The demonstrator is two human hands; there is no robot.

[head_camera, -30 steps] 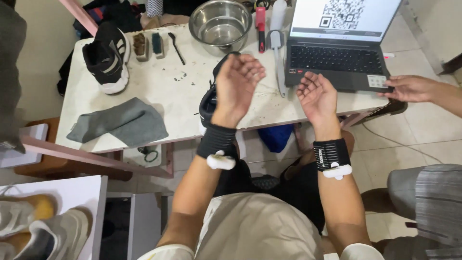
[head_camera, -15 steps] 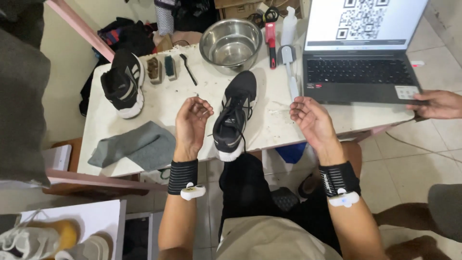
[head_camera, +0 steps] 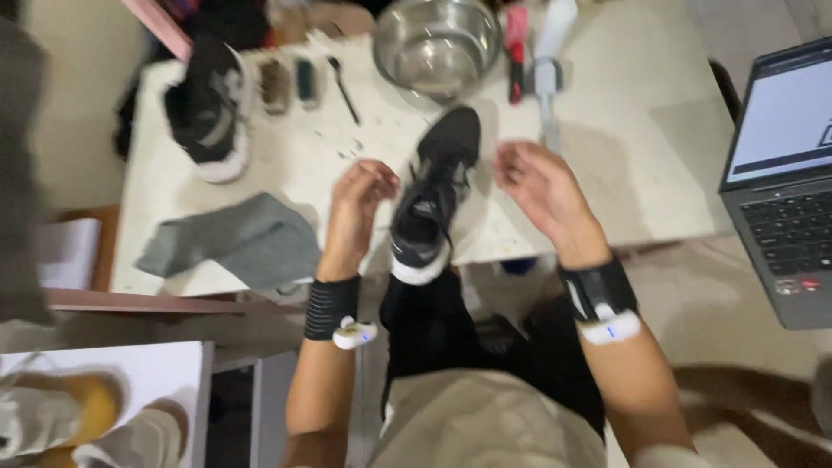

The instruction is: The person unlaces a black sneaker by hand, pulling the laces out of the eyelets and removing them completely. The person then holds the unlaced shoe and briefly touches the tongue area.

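Head view, and both hands are up over the counter's (head_camera: 607,173) near edge with a black sneaker (head_camera: 433,195) lying between them. The left hand (head_camera: 360,204) hangs just beside the shoe's heel side, fingers curled loosely inward, holding nothing. The right hand (head_camera: 537,186) sits near the toe side, fingers spread and apart, also empty. Neither hand is quite touching the shoe as far as the blur allows. The sneaker lies lengthwise, toe pointing away, its white heel (head_camera: 420,269) overhanging the counter's edge.

To grip it well, I'd judge the hands should close on the firm sole rim at both sides, not the soft knit upper, and draw the heel back onto the surface so it cannot tip off.

Materials now. The counter is pale stone-like, speckled, with small dark crumbs. A second black-and-white sneaker (head_camera: 208,108) rests at the far left, bulky and padded. Nearby lies a grey cloth (head_camera: 234,243), limp and folded. Two small brushes (head_camera: 290,82) and a thin dark tool (head_camera: 344,78) sit by a shiny round steel bowl (head_camera: 438,39). A white bottle (head_camera: 546,52) and a red item (head_camera: 516,43) lie beside the bowl. A laptop (head_camera: 780,191) sits open at right. Both wrists wear black ribbed bands (head_camera: 598,290).
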